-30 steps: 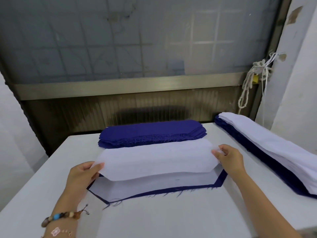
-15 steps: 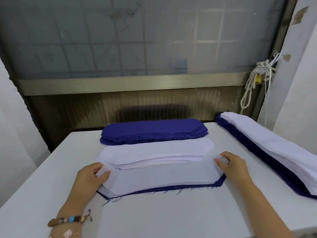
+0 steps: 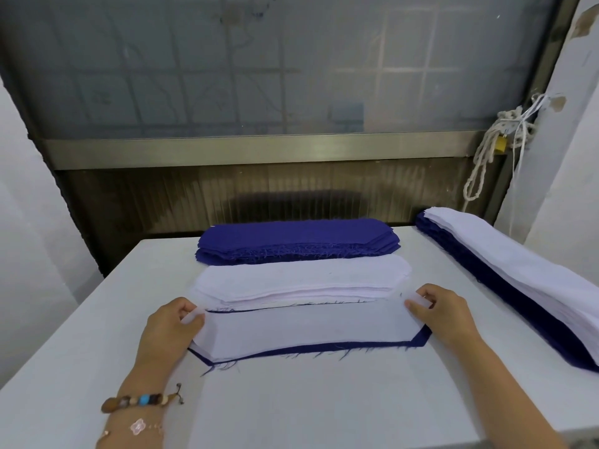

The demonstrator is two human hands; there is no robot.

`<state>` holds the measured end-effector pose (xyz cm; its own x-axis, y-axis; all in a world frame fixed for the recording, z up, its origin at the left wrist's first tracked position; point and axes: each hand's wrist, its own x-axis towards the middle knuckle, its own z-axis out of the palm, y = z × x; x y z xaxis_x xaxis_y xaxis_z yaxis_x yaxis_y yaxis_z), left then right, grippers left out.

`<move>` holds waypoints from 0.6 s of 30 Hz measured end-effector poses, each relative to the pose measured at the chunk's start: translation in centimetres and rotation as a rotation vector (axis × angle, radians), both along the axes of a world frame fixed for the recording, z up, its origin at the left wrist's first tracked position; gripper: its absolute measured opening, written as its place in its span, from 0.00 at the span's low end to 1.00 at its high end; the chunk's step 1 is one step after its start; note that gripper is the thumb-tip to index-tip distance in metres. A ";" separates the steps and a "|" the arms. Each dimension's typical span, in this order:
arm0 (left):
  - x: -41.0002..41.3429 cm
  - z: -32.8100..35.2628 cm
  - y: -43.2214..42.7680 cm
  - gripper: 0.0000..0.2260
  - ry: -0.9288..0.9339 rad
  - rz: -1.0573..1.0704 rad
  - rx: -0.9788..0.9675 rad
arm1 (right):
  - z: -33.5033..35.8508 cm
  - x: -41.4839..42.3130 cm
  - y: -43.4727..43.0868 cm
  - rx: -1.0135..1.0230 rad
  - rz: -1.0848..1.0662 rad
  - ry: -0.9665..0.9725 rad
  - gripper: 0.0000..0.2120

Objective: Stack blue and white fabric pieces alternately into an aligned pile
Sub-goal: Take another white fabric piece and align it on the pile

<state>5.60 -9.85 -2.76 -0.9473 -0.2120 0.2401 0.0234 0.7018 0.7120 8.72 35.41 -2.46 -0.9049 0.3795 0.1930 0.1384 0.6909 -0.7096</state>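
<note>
In the middle of the frame a single white piece [image 3: 301,328] is laid flat over a single blue piece [image 3: 419,339] on the worktop [image 3: 324,413]. The blue piece shows only as a narrow frayed border along the lower edge, at the right corner and as a thin line at the top. The left end of the white piece is pinched between the thumb and fingers of the left hand [image 3: 168,332]. The right end is pinched in the same way by the right hand [image 3: 444,315], with the corner of the cloth lifted slightly at each hand.

Just above this pair a stack of white pieces [image 3: 301,280] is seen, and above that a stack of blue pieces [image 3: 298,238] (its near edge heavily frayed). Along the right side of the frame a long pile of blue and white pieces [image 3: 518,280] is set. A beaded bracelet [image 3: 139,401] is worn on the left wrist. At the upper right a rope [image 3: 483,170] and a small padlock [image 3: 500,144] are hung by the window frame.
</note>
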 end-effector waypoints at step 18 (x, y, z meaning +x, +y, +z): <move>0.1 -0.2 0.2 0.06 -0.027 0.048 -0.100 | 0.3 0.4 -0.8 0.083 0.029 -0.049 0.14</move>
